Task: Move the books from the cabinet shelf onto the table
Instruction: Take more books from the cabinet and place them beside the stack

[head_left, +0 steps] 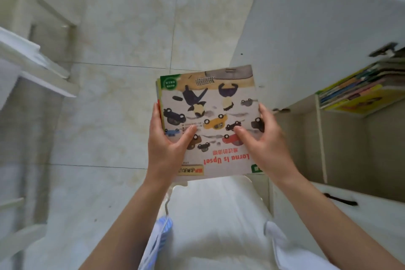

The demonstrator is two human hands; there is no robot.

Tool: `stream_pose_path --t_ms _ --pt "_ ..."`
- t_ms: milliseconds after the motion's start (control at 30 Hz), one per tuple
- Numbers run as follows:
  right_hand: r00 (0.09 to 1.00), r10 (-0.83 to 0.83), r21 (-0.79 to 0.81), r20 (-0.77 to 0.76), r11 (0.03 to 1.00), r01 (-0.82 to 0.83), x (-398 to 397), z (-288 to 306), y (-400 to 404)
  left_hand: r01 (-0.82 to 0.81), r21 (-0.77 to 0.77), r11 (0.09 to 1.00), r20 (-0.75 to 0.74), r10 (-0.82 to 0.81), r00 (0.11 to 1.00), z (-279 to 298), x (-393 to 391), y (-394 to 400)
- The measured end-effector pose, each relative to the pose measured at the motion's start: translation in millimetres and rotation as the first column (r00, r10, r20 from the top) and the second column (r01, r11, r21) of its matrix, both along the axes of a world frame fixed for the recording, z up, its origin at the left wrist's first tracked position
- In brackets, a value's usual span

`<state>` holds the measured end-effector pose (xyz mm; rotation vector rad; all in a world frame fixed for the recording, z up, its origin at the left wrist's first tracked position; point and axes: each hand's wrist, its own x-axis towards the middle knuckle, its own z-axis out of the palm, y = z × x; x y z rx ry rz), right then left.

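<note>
Person is holding a small stack of picture books (210,120) in both hands, out in front of the open cabinet (306,39) — clear of its shelf. Left hand (168,144) is gripping the stack's left edge, thumb pressing on the cover; right hand (263,142) is gripping the right edge, fingers curled round it. More books (359,92) are lying stacked on the cabinet shelf. White bench (32,63) is sitting well left of the cabinet.

Books (210,120) between both hands (168,149)
</note>
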<state>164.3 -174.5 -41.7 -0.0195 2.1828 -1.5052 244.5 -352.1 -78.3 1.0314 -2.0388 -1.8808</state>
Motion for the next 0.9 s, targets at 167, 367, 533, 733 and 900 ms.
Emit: stream_pose_path --t_ms 167,367,533,733,900 --pt "0.987 0.150 0.034 -0.059 0.988 -0.149 51.5 9.1 -71.0 -0.148 -0.055 0.987 0.040 0.151 0.988 10.6 79.5 -58.5" --pt "0.939 0.336 0.007 -0.069 0.942 -0.336 111.1 16.7 -152.6 -0.327 -0.061 0.943 0.040 0.330 0.943 26.0 169.8 -118.0" --pt "0.858 0.512 -0.005 -0.041 0.858 -0.513 145.2 9.3 -223.0 -0.517 -0.055 0.854 0.048 0.520 0.853 30.2 233.5 -159.8" --pt "0.702 0.712 -0.049 -0.016 0.701 -0.712 172.7 3.3 -325.6 -0.729 -0.078 0.681 0.067 0.733 0.677 26.4 283.8 -208.3" --pt "0.618 0.786 -0.006 -0.026 0.618 -0.786 174.7 4.7 -382.5 -0.796 -0.103 0.597 0.075 0.802 0.592 23.1 291.3 -245.5"
